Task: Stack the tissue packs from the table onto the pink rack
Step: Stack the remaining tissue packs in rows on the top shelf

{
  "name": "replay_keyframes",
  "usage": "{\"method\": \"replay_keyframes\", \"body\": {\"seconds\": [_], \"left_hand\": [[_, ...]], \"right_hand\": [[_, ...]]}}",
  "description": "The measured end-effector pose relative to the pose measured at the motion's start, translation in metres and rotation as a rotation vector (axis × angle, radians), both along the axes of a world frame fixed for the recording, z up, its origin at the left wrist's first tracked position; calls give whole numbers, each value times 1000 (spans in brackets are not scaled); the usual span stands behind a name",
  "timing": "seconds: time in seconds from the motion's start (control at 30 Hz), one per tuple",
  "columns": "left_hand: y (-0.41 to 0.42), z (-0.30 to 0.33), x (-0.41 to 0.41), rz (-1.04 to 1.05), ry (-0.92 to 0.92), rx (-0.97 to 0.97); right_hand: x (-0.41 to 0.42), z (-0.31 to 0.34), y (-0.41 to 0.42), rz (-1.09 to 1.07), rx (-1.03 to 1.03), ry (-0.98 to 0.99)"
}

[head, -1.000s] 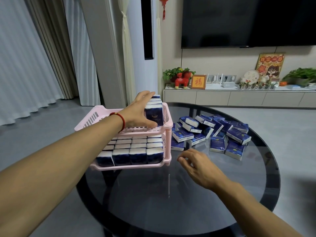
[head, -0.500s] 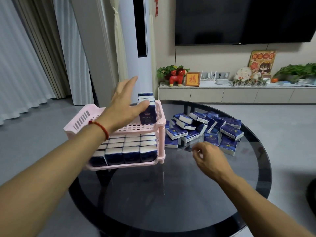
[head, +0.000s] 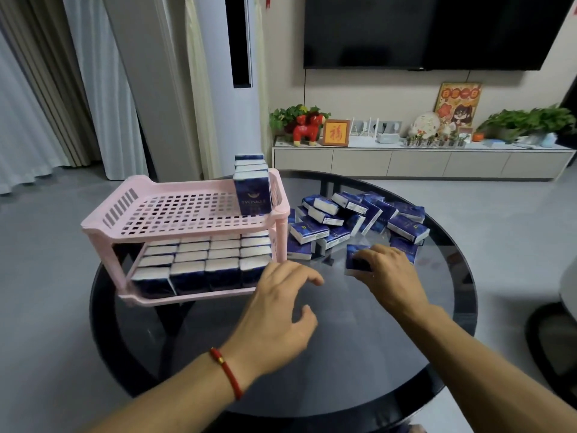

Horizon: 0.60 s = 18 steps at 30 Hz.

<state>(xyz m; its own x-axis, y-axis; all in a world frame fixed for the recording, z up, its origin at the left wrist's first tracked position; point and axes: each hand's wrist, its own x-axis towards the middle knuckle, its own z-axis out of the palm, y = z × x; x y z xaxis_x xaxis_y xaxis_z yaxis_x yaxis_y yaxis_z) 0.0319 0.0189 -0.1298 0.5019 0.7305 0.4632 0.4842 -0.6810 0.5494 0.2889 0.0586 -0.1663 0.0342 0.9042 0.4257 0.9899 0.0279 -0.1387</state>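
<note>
We are looking down into a living room with grey flooring, pale curtains on the left, a dark television [head: 437, 29] on the far wall and a long low cabinet [head: 418, 159] beneath it carrying plants and ornaments. In front of us stands a round, dark glass table [head: 359, 354].

On the table's left side sits the pink rack [head: 125, 214], a two-tier plastic shelf with a perforated upper deck. Its lower tier is filled with tissue packs [head: 199, 260] set in tight rows. On the upper tier a short row of upright packs [head: 252, 190] stands in the far right corner, against the rim; the rest of that deck is bare.

Just right of the rack, a loose heap of blue tissue packs [head: 359, 220] lies on the glass, the packs tilted and overlapping.

Our left hand [head: 278, 310], with a red cord bracelet [head: 226, 371] at the wrist, hovers over the glass near the rack's front right corner, fingers spread and slack, holding nothing. Our right hand [head: 387, 273] reaches to the near edge of the heap, its fingers curled round a single pack [head: 356, 256] that lies on the table; we cannot tell whether the pack is lifted off the glass.
</note>
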Motion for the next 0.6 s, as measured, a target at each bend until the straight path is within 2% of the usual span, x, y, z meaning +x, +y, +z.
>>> {"method": "replay_keyframes", "body": {"seconds": [0.07,0.13,0.23,0.33,0.4,0.47,0.53,0.6], "left_hand": [[2,-9,4,0,57,-132],[4,-14,8,22,58,-258],[7,-12,15,56,16,-401],[10,-8,24,52,-33,-507],[13,-10,29,36,-127,-559],[16,-13,32,34,-288,-693],[17,-13,32,71,-348,-779],[18,-14,29,90,-363,-793]], "right_hand": [[-7,3,-9,40,1,70],[-14,9,-19,44,6,240],[-20,26,-37,65,-39,670],[-24,43,-56,188,-228,1142],[-24,46,-64,232,-339,1288],[-22,43,-64,214,-384,1313],[-18,36,-59,112,-304,1220],[-1,23,-47,-66,-104,849]]}}
